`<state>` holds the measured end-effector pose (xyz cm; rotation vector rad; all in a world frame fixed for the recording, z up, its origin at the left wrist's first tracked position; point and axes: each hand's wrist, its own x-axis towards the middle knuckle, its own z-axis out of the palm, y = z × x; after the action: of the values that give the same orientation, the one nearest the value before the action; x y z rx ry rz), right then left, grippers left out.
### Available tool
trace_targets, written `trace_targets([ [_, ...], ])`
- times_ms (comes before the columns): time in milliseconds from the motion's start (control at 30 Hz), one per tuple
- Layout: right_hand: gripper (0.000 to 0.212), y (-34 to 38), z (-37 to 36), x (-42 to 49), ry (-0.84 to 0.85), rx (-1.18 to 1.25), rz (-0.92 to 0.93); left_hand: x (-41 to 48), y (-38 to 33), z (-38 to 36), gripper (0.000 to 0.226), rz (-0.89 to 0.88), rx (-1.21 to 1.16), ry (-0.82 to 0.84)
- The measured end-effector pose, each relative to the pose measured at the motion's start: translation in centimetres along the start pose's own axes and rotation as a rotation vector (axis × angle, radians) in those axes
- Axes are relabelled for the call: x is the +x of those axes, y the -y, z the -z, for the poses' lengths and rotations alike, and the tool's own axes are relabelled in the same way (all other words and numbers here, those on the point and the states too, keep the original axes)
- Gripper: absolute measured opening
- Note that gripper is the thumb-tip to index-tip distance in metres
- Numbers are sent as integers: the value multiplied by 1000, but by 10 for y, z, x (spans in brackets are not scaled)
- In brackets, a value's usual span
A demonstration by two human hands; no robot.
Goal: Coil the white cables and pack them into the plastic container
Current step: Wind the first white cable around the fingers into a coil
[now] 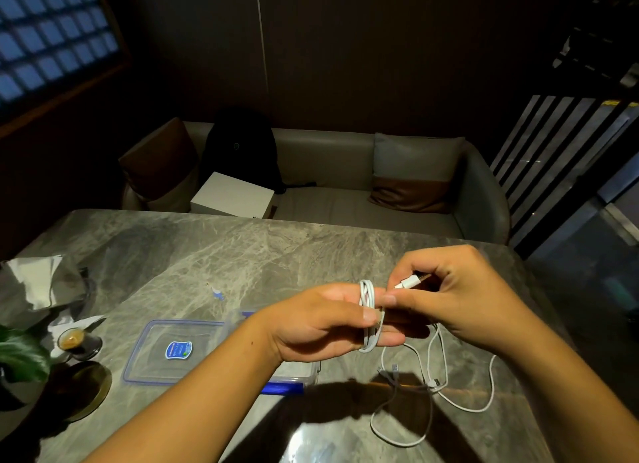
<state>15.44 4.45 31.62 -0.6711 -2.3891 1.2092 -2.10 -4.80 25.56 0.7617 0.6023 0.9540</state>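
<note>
Though near edge, cable [367, 315] mid-table.

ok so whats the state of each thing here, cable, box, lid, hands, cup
white cable: partly coiled round the left hand's fingers, the rest trailing loose on the table
left hand: thumb pinning the coil
right hand: pinching the cable's plug end
plastic container: open, mostly hidden by the left arm
lid: off, lying flat on the table
cup: upright, holds some liquid
</note>
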Motion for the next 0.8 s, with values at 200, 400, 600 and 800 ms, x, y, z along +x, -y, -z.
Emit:
trace_targets([
  [200,18,-1,-4,8,-7,-29,24,0,3,-4,47,-1,18,59],
  [400,17,-10,-4,19,60,170,3,1,-2,-5,49,-2,54,132],
  [600,21,-16,-5,24,153,213,-2,4,1,-9,50,37,24,216],
  [800,20,-23,-17,26,143,423,-13,4,-1,-8,50,21,76,243],
])
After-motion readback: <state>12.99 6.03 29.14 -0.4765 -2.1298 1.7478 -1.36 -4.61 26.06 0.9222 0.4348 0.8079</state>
